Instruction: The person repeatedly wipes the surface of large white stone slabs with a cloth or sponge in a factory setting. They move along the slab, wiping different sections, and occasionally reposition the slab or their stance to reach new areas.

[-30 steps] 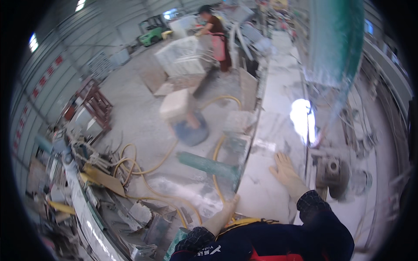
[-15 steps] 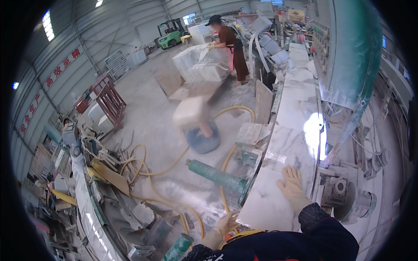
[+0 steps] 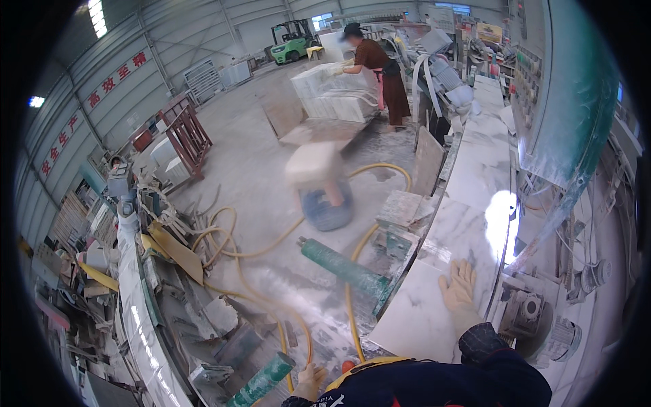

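My right hand, in a cream glove, lies flat on white marble with grey veins, its fingers stretched out. The nearest marble slab sits beside and below that hand, with its front edge close to my body. Beyond it, another marble slab continues the row along the long machine bed. My left hand, gloved too, is low at the bottom edge, apart from the slab and near a yellow hose. Its fingers look loosely apart and nothing shows in them, though the hand is small and partly cut off.
A green roller juts out left of the bed, and a second green roller lies lower left. A stool and blue container stand on the floor. Motors sit at right. A co-worker bends over stacked slabs.
My left hand has moved from the nearest slab's corner down and left, away from it. The right hand stays flat on the marble. The whole view has shifted slightly.
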Available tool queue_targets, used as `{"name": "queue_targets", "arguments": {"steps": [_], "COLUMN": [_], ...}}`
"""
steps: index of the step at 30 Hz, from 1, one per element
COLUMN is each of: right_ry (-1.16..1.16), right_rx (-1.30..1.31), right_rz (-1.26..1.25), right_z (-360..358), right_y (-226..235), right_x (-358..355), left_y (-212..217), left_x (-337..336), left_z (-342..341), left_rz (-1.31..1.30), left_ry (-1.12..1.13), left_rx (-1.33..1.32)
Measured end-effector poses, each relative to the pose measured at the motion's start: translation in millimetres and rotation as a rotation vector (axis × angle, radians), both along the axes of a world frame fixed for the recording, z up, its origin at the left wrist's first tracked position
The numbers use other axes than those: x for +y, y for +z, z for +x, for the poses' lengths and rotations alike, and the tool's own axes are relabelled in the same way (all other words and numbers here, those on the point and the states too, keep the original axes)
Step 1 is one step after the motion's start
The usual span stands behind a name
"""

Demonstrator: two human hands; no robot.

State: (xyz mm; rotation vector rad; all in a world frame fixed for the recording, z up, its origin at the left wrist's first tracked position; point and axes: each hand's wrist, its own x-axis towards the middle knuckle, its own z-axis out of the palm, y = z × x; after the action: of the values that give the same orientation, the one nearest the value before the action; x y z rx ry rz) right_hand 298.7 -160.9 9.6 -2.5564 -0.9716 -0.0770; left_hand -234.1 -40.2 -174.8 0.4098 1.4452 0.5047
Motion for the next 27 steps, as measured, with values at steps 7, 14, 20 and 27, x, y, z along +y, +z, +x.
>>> {"name": "queue_targets", "arguments": {"steps": [7,14,20,27], "right_ry": [-0.026,0.012,0.008,0.023], "right_rx": [0.009,-0.015,0.023,0.042], "right_rz": [-0.023,0.02,-0.013,-0.016], "right_z": [12,22,25,30], "right_y": [-3,-14,-12,-5], "right_x": [11,13,17,17], "left_y": [21,16,34,36], "left_x": [7,16,10,7], "left_z": [24,37,42,35], "left_rz": [0.052,0.076,0.093,0.131], "left_ry": [-0.108,-0.185,-0.143,-0.203], "left_rx": [0.089,0.107,0.166,0.176]}}
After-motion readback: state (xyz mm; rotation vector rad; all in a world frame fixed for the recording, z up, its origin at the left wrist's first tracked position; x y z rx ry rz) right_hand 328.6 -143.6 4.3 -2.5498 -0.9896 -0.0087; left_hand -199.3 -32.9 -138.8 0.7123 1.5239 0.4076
